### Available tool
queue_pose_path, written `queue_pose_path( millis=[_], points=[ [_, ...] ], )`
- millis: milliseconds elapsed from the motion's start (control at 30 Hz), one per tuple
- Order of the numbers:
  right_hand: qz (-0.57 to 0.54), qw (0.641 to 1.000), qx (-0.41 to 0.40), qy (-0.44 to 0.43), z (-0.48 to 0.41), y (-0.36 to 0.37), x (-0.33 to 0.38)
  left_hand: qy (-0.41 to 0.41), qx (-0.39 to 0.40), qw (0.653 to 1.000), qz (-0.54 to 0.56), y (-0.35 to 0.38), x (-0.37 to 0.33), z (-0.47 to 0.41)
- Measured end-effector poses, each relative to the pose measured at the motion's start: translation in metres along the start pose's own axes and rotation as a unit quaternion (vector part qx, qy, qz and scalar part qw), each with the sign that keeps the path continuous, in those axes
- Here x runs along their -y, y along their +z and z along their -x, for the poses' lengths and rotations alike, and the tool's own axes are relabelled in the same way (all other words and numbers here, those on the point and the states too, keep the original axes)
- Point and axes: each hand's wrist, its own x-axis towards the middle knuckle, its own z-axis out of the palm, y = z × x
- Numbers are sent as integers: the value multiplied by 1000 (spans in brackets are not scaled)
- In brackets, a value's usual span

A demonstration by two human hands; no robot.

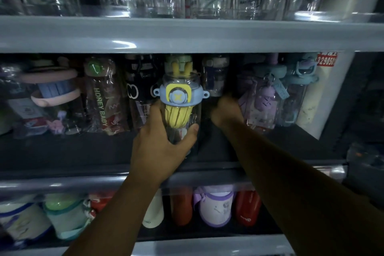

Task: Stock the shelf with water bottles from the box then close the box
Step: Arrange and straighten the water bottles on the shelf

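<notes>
**Desk:** Run me across that middle shelf, left to right.

**Me:** On the dark shelf deck (62, 151) I see a wrapped clear bottle lettered HONEY BABY (101, 97), then a black bottle (138, 87). Next, my left hand (164, 145) is curled round the clear water bottle with the blue-and-yellow lid (179, 108), thumb on its right side. It holds the bottle upright at the shelf front. My right hand (226, 112) reaches into the dark gap just beside it. That hand is blurred and its fingers are hidden, so I cannot tell how they lie. Beyond it stands a wrapped purple bottle (262, 97).

**Desk:** What could go wrong?

**Me:** I judge the gap tight. Pushed in crooked, the bottle could knock the black bottle or the purple one, and the slick wrapping might let neighbours topple along the row. The lid's side lugs could snag too. My right hand sits in the slot, so it may block it or get pinched. The box is out of view.
</notes>
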Motion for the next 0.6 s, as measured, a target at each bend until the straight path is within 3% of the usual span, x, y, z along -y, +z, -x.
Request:
queue_pose_path(
  millis=[67,300,600],
  points=[
    [26,1000,-9,6,2,3,0,-2,1,1000,3,0,0,0],
    [-102,993,-50,17,5,5,0,-1,1,1000,3,0,-1,0],
    [-45,996,-70,15,11,5,5,-2,2,1000,2,0,1,0]
  ],
)
